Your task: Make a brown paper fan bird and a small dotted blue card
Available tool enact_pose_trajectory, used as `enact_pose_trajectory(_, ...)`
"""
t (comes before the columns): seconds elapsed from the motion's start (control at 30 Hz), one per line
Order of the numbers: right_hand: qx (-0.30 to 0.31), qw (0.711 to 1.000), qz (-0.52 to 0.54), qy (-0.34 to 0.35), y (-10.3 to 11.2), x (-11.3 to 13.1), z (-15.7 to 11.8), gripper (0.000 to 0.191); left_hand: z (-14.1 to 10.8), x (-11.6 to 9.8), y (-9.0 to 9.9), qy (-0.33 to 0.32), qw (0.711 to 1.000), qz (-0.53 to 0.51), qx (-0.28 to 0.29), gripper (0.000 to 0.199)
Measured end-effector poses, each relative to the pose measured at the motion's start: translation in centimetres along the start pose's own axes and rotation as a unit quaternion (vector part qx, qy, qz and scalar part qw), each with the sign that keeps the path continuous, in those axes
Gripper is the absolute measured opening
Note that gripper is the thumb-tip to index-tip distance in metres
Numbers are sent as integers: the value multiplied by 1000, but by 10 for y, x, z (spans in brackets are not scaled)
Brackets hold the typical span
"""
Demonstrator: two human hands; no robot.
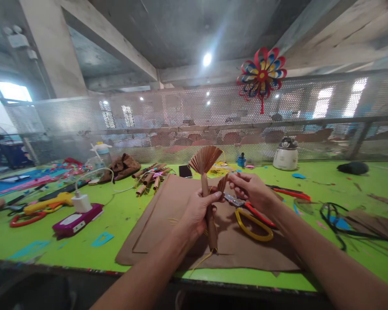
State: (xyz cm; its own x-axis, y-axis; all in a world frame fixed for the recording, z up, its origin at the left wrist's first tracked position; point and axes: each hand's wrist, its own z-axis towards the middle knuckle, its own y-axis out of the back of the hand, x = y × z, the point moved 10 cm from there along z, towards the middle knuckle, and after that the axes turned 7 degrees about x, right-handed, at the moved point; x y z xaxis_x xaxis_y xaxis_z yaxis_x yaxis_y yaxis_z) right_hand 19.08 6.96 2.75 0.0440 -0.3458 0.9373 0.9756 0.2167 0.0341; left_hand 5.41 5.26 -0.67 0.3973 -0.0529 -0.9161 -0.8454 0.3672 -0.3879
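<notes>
My left hand (pixel 198 209) is wrapped round a brown paper tube (pixel 212 230), held upright over brown paper sheets (pixel 155 211). A pleated brown paper fan (pixel 206 159) spreads from the tube's top. Thin yellow string (pixel 202 261) trails from its lower end. Just right of the tube, my right hand (pixel 247 187) pinches a smaller pleated brown paper piece (pixel 223 184) by its edge. Beneath that hand lie scissors (pixel 254 224) with one yellow and one red handle, on the paper. The left hand's far fingers are partly hidden behind the tube.
Several rolled paper tubes (pixel 150 178) lie behind the sheets. At left are a purple power strip (pixel 77 220) with a white charger (pixel 81 202) and yellow-handled scissors (pixel 48 203). A white jug (pixel 285 154) stands at the back right; black cable (pixel 334 224) lies at right.
</notes>
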Motion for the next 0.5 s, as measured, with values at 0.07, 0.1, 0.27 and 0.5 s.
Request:
enact_pose_trajectory(0.07, -14, 1000, -24, -4, -1, 0, -1, 36, 0, 1, 0, 1, 1000, 14, -2, 18)
enact_pose_trajectory(0.1, -20, 999, -35, -2, -1, 1, -1, 36, 0, 1, 0, 2, 1000, 19, -2, 18)
enact_pose_trajectory(0.27, -33, 999, -32, 12, -3, 3, -2, 35, 0, 2, -1, 9, 1000, 23, 3, 19)
enact_pose_trajectory(0.5, -27, 999, -18, 13, -1, -1, -1, 37, 0, 3, -4, 18, 1000, 8, 10, 19)
